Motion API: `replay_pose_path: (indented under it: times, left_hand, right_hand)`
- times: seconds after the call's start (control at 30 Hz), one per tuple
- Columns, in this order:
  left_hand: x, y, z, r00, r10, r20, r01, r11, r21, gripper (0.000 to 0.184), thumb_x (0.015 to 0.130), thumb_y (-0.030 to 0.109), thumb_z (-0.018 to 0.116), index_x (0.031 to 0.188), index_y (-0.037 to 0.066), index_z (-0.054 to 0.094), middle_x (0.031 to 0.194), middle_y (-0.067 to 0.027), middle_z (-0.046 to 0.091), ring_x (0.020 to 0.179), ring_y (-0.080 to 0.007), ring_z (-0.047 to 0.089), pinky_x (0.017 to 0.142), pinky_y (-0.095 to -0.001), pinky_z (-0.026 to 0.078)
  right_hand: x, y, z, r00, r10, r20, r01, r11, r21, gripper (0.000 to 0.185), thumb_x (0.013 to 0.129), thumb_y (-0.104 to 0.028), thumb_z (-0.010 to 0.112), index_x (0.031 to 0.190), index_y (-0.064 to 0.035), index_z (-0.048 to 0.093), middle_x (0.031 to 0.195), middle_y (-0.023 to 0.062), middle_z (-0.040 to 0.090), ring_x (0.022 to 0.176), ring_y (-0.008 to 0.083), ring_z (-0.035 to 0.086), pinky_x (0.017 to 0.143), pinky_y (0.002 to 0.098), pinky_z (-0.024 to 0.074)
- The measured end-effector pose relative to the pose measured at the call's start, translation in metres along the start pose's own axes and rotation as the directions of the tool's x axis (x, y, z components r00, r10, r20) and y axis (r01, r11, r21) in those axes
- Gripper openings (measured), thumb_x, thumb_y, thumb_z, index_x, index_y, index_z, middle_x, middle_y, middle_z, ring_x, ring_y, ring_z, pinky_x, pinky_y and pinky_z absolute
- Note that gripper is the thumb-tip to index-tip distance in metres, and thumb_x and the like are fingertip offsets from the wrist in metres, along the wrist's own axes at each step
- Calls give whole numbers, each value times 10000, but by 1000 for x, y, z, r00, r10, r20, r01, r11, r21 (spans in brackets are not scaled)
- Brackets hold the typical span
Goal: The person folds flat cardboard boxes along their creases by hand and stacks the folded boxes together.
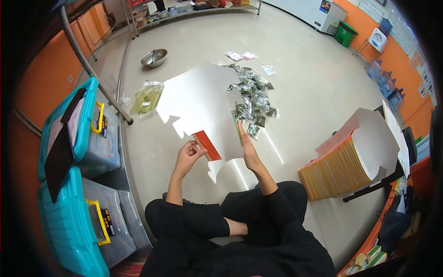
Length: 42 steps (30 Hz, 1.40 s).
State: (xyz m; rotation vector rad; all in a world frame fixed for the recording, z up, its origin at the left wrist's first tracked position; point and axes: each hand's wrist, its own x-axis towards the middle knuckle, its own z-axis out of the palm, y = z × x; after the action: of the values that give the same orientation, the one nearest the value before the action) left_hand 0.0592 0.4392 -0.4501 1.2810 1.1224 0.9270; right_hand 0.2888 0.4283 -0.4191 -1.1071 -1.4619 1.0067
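Observation:
A large white cardboard sheet (194, 99) with notched edges lies on the floor before my crossed legs. At its near left edge, my left hand (188, 156) pinches a red flap (207, 146) that looks like part of the sheet. My right hand (250, 154) is held edge-on with fingers stretched out, along a green strip (236, 125) at the sheet's right side. Beyond those fingertips lies a heap of small clear packets with dark green contents (249, 94). Whether the right fingers press on the strip is hard to see.
A clear bag of yellowish-green stuff (147, 98) and a metal bowl (154, 58) lie far left. Teal-lidded bins (69, 221) stand at my left. A tall stack of flat cardboard (339, 168) rises at my right. White packets (234, 56) lie beyond the heap.

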Motion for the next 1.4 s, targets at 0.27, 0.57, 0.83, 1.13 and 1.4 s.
replay_pose_path:
  times: [0.27,0.57,0.83,1.13,1.4]
  left_hand:
    - [-8,11,9,998,60,6,-57,971,-230,526,812,366,575,1161,7,412,1116,-118,482,1002,-152,500,805,-245,422]
    - [-9,6,-17,993,-114,43,120,977,-177,380,862,370,518,935,0,567,792,-26,607,653,-43,567,577,-192,463]
    - [-39,51,-18,976,-127,176,162,966,-200,320,868,304,527,950,-1,578,845,-52,626,710,-63,591,623,-203,479]
    - [-53,50,-35,993,-36,109,68,949,-306,549,852,495,451,1000,-26,544,878,-76,606,787,-104,584,698,-237,469]
    - [-45,37,-42,987,-132,96,134,991,-8,583,844,545,419,948,-13,549,819,-70,594,729,-109,578,656,-233,461]
  right_hand:
    - [-2,6,5,986,154,64,-163,970,180,559,910,-231,423,1349,17,180,1266,117,413,1103,167,440,930,295,341]
    - [-5,-9,-14,894,345,285,-349,936,-37,360,747,-217,684,984,26,563,874,77,600,732,106,547,666,235,450]
    - [-7,-41,-32,799,338,498,-330,938,-107,423,850,-381,538,754,25,610,617,-12,531,578,45,449,518,217,398]
    - [-15,-67,-12,760,377,529,-323,926,-196,422,846,-365,550,560,-56,510,403,-27,396,315,47,379,302,182,290]
    - [-10,-53,-12,867,331,373,-346,938,-29,553,855,-437,504,478,-36,443,427,-41,344,396,48,311,369,237,258]
